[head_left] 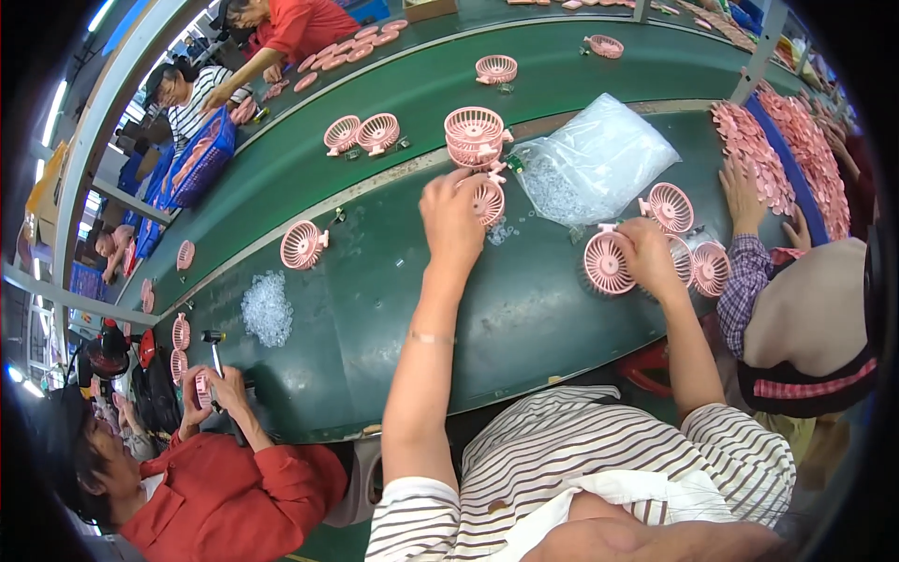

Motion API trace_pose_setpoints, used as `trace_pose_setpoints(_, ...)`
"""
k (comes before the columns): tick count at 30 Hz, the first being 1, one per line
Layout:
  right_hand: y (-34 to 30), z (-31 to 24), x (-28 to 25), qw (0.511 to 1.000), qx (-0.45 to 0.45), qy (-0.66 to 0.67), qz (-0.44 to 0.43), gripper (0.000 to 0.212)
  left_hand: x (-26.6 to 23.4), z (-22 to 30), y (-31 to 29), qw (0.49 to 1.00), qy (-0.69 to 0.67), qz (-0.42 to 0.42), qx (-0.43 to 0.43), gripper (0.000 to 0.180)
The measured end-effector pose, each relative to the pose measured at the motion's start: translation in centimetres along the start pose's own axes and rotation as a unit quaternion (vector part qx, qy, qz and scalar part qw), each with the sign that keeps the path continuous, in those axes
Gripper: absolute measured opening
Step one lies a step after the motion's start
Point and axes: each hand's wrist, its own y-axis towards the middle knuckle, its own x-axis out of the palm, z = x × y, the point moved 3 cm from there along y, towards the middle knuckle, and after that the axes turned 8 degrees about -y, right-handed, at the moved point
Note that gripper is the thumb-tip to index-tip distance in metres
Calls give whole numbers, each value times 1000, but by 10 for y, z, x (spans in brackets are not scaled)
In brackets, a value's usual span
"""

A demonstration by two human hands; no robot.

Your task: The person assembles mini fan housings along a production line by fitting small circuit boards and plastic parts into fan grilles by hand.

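Note:
My left hand reaches over the green bench, its fingers closed at the edge of a pink round slotted fan housing. Just beyond it stand stacked pink fan housings, with a small green circuit board beside them. Farther right, my right hand grips the rim of another pink fan housing, which rests on the bench. More pink housings lie around that hand. My palm hides part of one. Small clear plastic pieces are scattered near my left hand.
A clear bag of small clear pieces lies between my hands, farther back. A pile of clear pieces is at left. Pink housings ride the green conveyor belt. Co-workers sit on both sides; the left one holds a hammer. Pink parts heap at right.

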Motion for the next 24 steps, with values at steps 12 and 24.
trace_pose_setpoints(12,45,-77,46,994,-64,82,-10,17,-9,-22,18,990,57,-111,73,30)
trace_pose_setpoints(24,71,-93,73,994,-103,-3,-23,9,-44,-66,-35,968,-160,65,-182,33)
